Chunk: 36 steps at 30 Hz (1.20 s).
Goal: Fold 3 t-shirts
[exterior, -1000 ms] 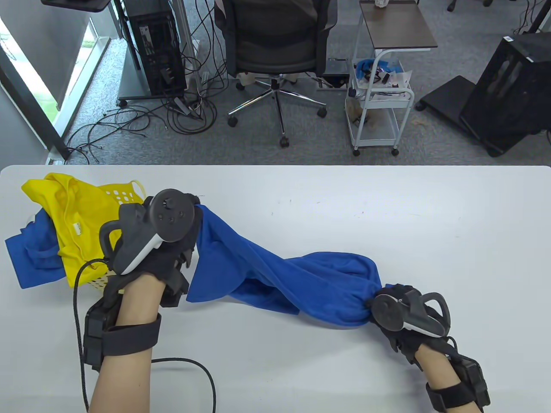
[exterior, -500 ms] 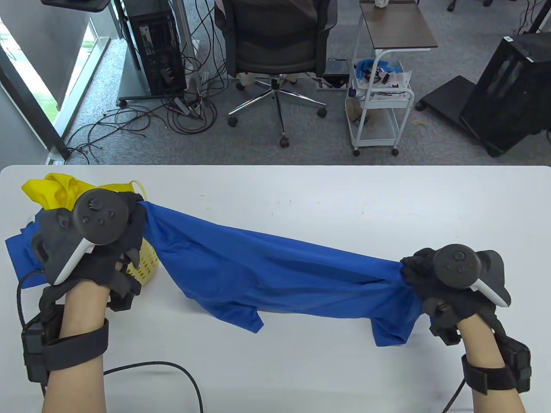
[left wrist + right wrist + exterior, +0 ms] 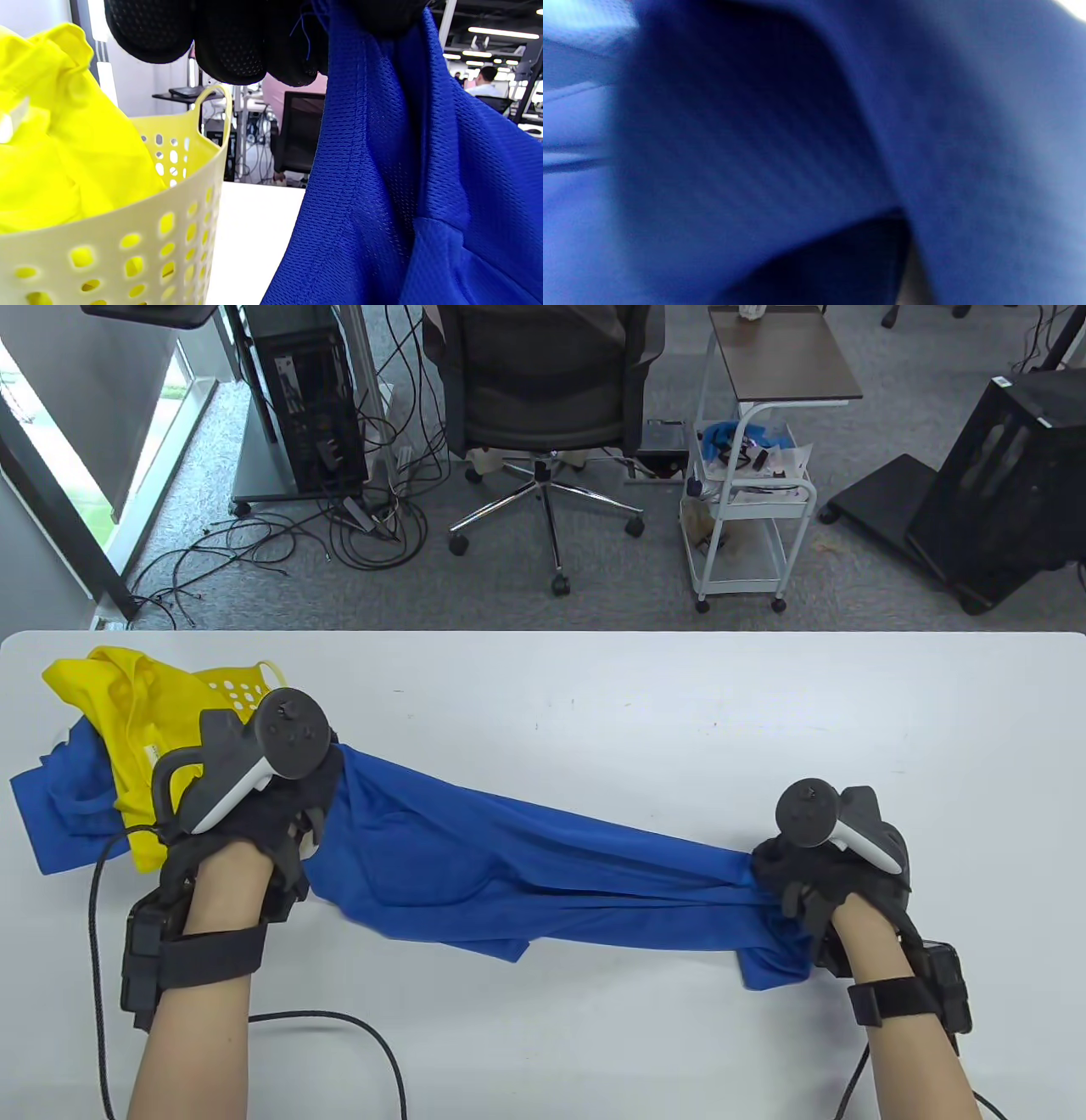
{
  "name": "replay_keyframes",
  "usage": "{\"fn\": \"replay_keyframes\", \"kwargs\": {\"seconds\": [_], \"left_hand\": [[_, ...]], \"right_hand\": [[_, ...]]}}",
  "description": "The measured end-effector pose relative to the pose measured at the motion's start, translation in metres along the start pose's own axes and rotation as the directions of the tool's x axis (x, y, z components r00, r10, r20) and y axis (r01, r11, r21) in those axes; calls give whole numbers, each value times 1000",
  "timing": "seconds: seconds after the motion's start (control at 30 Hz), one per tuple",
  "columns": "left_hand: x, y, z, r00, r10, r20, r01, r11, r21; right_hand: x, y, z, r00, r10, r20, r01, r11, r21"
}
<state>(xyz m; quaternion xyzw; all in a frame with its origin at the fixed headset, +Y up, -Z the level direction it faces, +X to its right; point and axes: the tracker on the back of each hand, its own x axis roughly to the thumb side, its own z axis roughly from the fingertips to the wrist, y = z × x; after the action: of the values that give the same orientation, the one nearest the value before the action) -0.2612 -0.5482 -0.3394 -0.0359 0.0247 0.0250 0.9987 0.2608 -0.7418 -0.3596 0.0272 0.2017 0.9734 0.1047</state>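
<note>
A blue t-shirt (image 3: 526, 865) is stretched across the white table (image 3: 645, 704) between my hands. My left hand (image 3: 297, 806) grips its left end, and my right hand (image 3: 785, 882) grips its right end. In the left wrist view my gloved fingers (image 3: 229, 38) clutch the blue cloth (image 3: 403, 178) from above. The right wrist view is filled with blurred blue cloth (image 3: 814, 152). A yellow t-shirt (image 3: 136, 712) lies over a pale yellow basket (image 3: 242, 687) at the table's left. Another blue t-shirt (image 3: 59, 806) lies beside it.
The basket (image 3: 140, 237) stands just left of my left hand. A black cable (image 3: 339, 1027) runs over the table near the front edge. Beyond the table's far edge are an office chair (image 3: 543, 398) and a white trolley (image 3: 747, 500).
The bunched blue shirt was pulled out long between my hands, lifted, and then lowered toward the table. My left hand has come back right, and my right hand has dropped slightly.
</note>
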Motion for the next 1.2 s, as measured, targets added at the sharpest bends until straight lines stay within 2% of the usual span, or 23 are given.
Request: {"fn": "replay_keyframes", "kwargs": {"seconds": [0.13,0.2,0.27,0.37,0.47,0.67,0.87,0.93,1.03,1.2], "left_hand": [[7,-9,-7,1000,-19,14,19,1000,-5],[10,-11,-9,1000,-15,21,15,1000,0],[13,-11,-10,1000,-13,24,13,1000,7],[14,-12,-11,1000,-7,26,7,1000,7],[15,-13,-10,999,-9,32,8,1000,9],[11,-14,-4,999,-13,33,13,1000,9],[5,-15,-2,1000,-14,27,13,1000,8],[3,-16,-1,1000,-11,26,11,1000,7],[0,-18,0,1000,-16,19,16,1000,4],[-6,-19,2,1000,-5,1,5,1000,6]], "right_hand": [[4,-2,-1,999,37,-18,-39,994,-103],[13,-10,7,999,33,36,-25,979,-205],[27,-18,20,987,58,151,-13,958,-287],[56,-18,33,942,173,288,-102,964,-247],[73,-7,32,918,276,286,-216,951,-223],[87,20,8,910,299,287,-271,953,-134],[90,25,-4,912,343,225,-328,939,-103],[87,26,-8,918,344,198,-339,939,-63],[85,27,-8,921,330,206,-319,944,-85],[86,27,-2,913,336,230,-294,935,-198]]}}
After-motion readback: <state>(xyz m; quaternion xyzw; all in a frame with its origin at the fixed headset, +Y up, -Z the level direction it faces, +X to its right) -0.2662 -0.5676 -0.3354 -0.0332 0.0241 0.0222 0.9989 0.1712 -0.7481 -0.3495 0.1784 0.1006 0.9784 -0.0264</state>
